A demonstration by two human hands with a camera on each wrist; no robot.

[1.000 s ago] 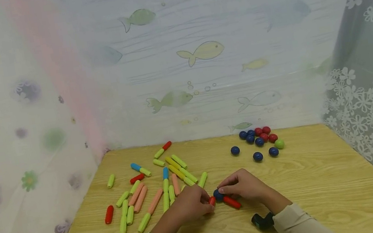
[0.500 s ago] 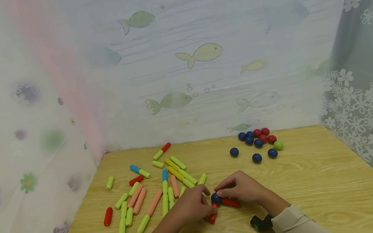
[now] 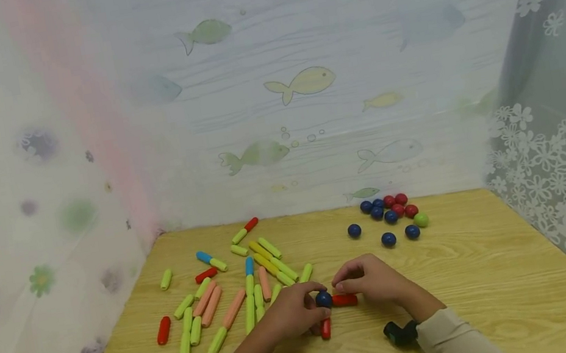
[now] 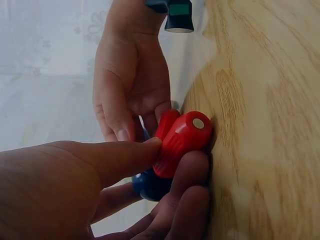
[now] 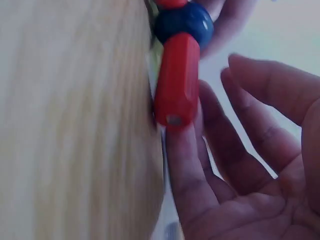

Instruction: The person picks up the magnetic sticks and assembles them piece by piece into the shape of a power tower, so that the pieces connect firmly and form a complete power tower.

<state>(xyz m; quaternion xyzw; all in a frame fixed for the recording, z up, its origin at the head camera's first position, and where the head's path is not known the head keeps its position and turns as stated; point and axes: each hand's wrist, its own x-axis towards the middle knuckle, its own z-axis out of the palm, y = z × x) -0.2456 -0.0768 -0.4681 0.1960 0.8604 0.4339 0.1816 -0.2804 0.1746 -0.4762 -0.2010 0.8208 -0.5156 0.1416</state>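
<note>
A blue ball has two red magnetic rods on it, set roughly at right angles. One red rod points toward the front edge, the other rod points right. My left hand curls its thumb and index finger about the ball. Seen from the left wrist, its thumb and fingers pinch the front rod, whose end shows a silver disc. My right hand is just right of the other rod, its fingers loosely bent. From the right wrist, its thumb stands apart from that rod; a finger lies close beneath it.
Several green, orange, yellow, blue and red rods lie on the table's left half, such as a red rod and an orange rod. Blue, dark red and green balls group at the back right. Printed curtains surround the wooden table.
The front red rod, earlier held beside the ball, now sits against it. My right hand has let go of the ball and shifted right; the right-hand rod has swung level.
</note>
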